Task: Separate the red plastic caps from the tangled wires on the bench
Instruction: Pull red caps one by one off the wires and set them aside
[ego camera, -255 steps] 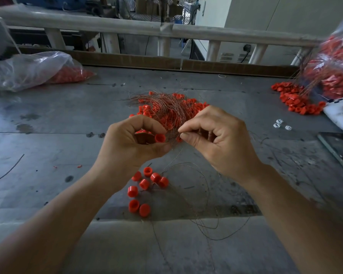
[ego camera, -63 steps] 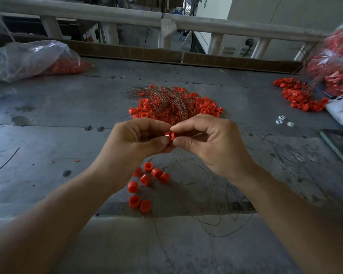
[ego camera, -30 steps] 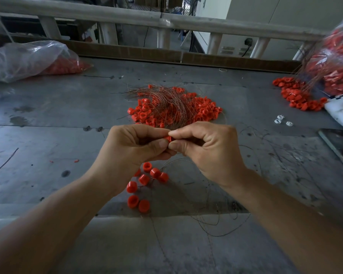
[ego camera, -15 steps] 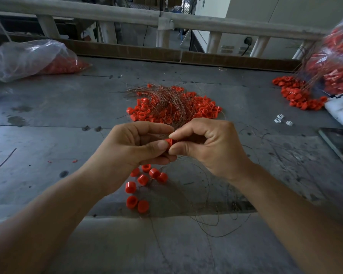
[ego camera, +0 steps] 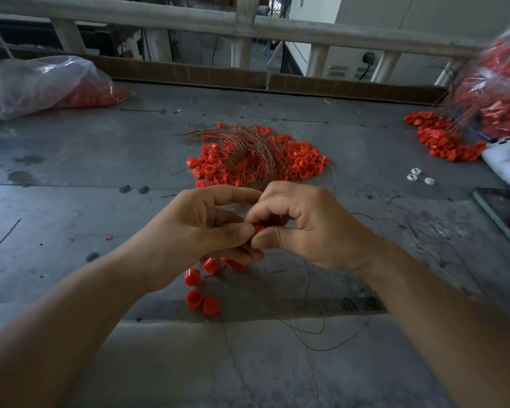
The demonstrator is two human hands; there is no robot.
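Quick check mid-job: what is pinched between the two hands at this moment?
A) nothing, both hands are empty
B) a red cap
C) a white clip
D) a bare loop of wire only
B: a red cap shows between the thumb tips, with the left hand and the right hand both pinching it above the bench.

Barely seen
Our left hand (ego camera: 200, 228) and right hand (ego camera: 312, 228) cover most of one cap (ego camera: 258, 229); the bag (ego camera: 495, 92) is blurred, cropped.

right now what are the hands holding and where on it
A single red cap, pinched between the left hand and right hand; fingers hide exactly where.
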